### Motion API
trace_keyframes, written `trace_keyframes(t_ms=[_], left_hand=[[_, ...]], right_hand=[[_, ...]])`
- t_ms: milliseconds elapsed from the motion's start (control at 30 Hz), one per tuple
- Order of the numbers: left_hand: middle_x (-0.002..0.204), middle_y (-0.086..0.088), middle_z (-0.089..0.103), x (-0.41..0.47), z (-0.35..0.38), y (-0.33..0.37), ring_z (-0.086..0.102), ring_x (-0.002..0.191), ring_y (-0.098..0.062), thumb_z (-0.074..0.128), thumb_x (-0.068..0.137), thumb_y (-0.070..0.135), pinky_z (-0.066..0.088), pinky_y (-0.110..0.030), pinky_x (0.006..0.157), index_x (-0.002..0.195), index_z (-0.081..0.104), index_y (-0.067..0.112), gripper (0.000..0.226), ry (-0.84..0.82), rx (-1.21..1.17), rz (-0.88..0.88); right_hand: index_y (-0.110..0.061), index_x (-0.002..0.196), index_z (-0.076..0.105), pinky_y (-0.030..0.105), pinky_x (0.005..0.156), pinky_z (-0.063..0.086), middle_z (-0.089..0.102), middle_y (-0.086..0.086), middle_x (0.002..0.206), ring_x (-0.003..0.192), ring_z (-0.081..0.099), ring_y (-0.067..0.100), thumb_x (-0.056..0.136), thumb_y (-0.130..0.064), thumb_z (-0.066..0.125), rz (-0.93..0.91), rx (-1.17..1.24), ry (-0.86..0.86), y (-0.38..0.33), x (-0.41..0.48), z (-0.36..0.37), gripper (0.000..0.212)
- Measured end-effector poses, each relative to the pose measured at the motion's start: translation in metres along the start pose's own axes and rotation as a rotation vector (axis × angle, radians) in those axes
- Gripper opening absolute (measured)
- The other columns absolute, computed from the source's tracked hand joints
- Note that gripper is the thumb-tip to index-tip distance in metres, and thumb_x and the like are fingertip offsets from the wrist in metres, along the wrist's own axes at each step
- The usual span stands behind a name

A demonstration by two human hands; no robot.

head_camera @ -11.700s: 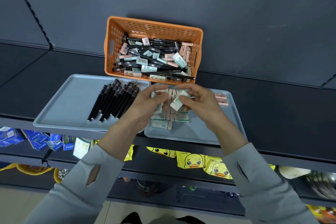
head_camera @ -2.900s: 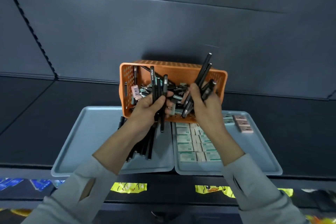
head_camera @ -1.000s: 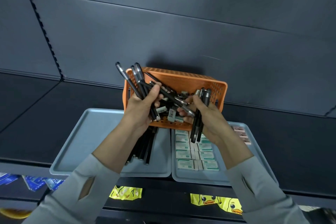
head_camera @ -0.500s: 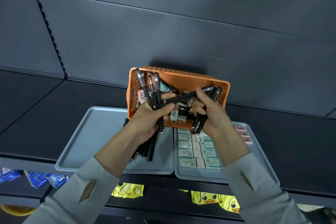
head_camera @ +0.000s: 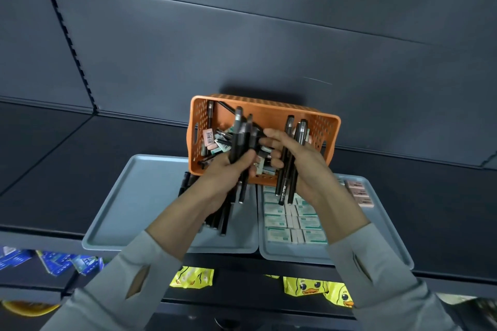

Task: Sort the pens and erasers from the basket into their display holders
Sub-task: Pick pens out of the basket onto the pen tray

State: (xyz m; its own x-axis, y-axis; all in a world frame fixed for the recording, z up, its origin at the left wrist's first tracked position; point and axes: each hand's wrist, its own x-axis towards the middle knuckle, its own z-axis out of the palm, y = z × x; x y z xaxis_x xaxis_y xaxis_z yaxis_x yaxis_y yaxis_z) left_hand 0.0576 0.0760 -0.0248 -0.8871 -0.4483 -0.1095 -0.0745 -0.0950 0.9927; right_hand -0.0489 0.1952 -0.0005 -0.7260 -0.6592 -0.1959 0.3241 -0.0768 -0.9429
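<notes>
An orange basket (head_camera: 271,113) stands at the back of the shelf with black pens and small erasers inside. My left hand (head_camera: 228,172) grips a bundle of black pens (head_camera: 242,137) upright in front of the basket. My right hand (head_camera: 304,166) holds a second bunch of black pens (head_camera: 291,158), its fingertips reaching toward the left bundle. The left grey tray (head_camera: 134,204) carries a row of black pens (head_camera: 220,217), partly hidden under my left arm. The right grey tray (head_camera: 387,239) holds rows of green-labelled erasers (head_camera: 285,223) and a few pink erasers (head_camera: 360,193).
The trays sit side by side at the dark shelf's front edge (head_camera: 40,234). Below hang yellow duck packets (head_camera: 309,286) and blue packets (head_camera: 59,263). A dark panelled wall (head_camera: 242,35) rises behind the basket.
The pen that lay crosswise between my hands half a second ago now stands gathered with the left bundle. Both bunches have turned more upright, and my hands have stayed in front of the basket.
</notes>
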Motion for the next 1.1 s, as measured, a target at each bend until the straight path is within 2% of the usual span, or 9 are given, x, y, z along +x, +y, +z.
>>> trace_keyframes(t_ms=[133, 233, 333, 533, 633, 733, 900, 1033, 1100], left_hand=[[0.071, 0.004, 0.064, 0.003, 0.007, -0.006, 0.059, 0.068, -0.011, 0.05, 0.1, 0.029, 0.047, -0.024, 0.063, 0.091, 0.06, 0.015, 0.019, -0.004, -0.099, -0.051], [0.071, 0.012, 0.067, 0.0, 0.017, -0.009, 0.062, 0.067, -0.002, 0.065, 0.092, 0.022, 0.048, -0.017, 0.061, 0.095, 0.064, 0.017, 0.005, -0.099, 0.002, 0.062], [0.066, 0.006, 0.062, 0.002, 0.018, -0.011, 0.055, 0.058, -0.006, 0.072, 0.085, 0.008, 0.046, -0.02, 0.055, 0.087, 0.064, 0.01, 0.009, -0.052, -0.033, 0.072], [0.066, 0.007, 0.059, 0.004, 0.007, -0.009, 0.048, 0.051, -0.001, 0.064, 0.093, 0.013, 0.04, -0.014, 0.05, 0.092, 0.063, 0.011, 0.003, -0.083, -0.037, 0.02], [0.067, 0.012, 0.059, 0.005, 0.008, -0.009, 0.051, 0.055, 0.001, 0.067, 0.091, 0.022, 0.04, -0.014, 0.051, 0.102, 0.067, 0.011, 0.016, -0.093, 0.001, -0.01], [0.061, 0.012, 0.059, 0.006, 0.01, -0.007, 0.052, 0.052, -0.001, 0.065, 0.092, 0.024, 0.039, -0.014, 0.046, 0.088, 0.066, 0.015, 0.009, 0.055, -0.097, -0.027], [0.074, -0.003, 0.061, 0.008, 0.009, -0.005, 0.049, 0.049, -0.007, 0.062, 0.094, 0.026, 0.037, -0.017, 0.044, 0.1, 0.067, 0.007, 0.021, 0.129, -0.24, -0.124], [0.079, -0.006, 0.07, 0.007, 0.005, 0.0, 0.048, 0.045, -0.007, 0.064, 0.092, 0.024, 0.036, -0.015, 0.039, 0.102, 0.068, 0.003, 0.023, 0.065, -0.532, -0.185], [0.072, -0.005, 0.067, 0.008, 0.004, -0.001, 0.042, 0.038, -0.005, 0.066, 0.09, 0.022, 0.034, -0.013, 0.038, 0.095, 0.067, 0.004, 0.019, 0.051, -0.572, -0.206]], right_hand=[[-0.016, 0.118, 0.07, 0.029, 0.077, 0.058, 0.071, 0.002, 0.117, 0.105, 0.066, 0.015, 0.09, -0.039, 0.062, -0.045, -0.02, 0.024, 0.008, -0.002, -0.002, 0.037], [-0.026, 0.117, 0.07, 0.043, 0.102, 0.049, 0.069, -0.001, 0.123, 0.118, 0.062, 0.018, 0.092, -0.047, 0.061, -0.029, -0.105, -0.004, 0.014, -0.002, 0.002, 0.034], [-0.022, 0.131, 0.057, 0.039, 0.111, 0.039, 0.061, -0.003, 0.133, 0.127, 0.053, 0.014, 0.091, -0.059, 0.056, -0.011, -0.324, 0.064, 0.014, -0.003, 0.005, 0.054], [-0.036, 0.09, 0.068, 0.032, 0.078, 0.048, 0.065, -0.01, 0.105, 0.102, 0.059, 0.012, 0.096, -0.065, 0.031, -0.12, -0.598, 0.12, 0.001, -0.009, -0.006, 0.047], [-0.028, 0.089, 0.071, 0.038, 0.083, 0.054, 0.07, -0.011, 0.084, 0.086, 0.065, 0.01, 0.096, -0.06, 0.041, -0.171, -0.574, 0.088, 0.002, -0.009, -0.009, 0.045], [-0.028, 0.083, 0.071, 0.035, 0.081, 0.054, 0.069, -0.008, 0.074, 0.075, 0.065, 0.007, 0.097, -0.044, 0.053, -0.374, -0.635, 0.177, 0.004, -0.005, -0.012, 0.028], [-0.031, 0.104, 0.071, 0.027, 0.084, 0.045, 0.064, -0.03, 0.1, 0.097, 0.054, 0.008, 0.094, -0.025, 0.063, -0.717, -0.925, 0.042, 0.011, -0.01, -0.012, 0.015], [-0.024, 0.121, 0.069, 0.013, 0.074, 0.036, 0.071, -0.007, 0.099, 0.091, 0.051, 0.014, 0.096, -0.01, 0.059, -0.779, -1.068, -0.187, 0.018, -0.008, -0.021, 0.03], [-0.023, 0.119, 0.07, 0.017, 0.075, 0.04, 0.072, -0.005, 0.097, 0.089, 0.053, 0.016, 0.097, -0.011, 0.059, -0.76, -1.089, -0.21, 0.019, -0.006, -0.022, 0.028]])
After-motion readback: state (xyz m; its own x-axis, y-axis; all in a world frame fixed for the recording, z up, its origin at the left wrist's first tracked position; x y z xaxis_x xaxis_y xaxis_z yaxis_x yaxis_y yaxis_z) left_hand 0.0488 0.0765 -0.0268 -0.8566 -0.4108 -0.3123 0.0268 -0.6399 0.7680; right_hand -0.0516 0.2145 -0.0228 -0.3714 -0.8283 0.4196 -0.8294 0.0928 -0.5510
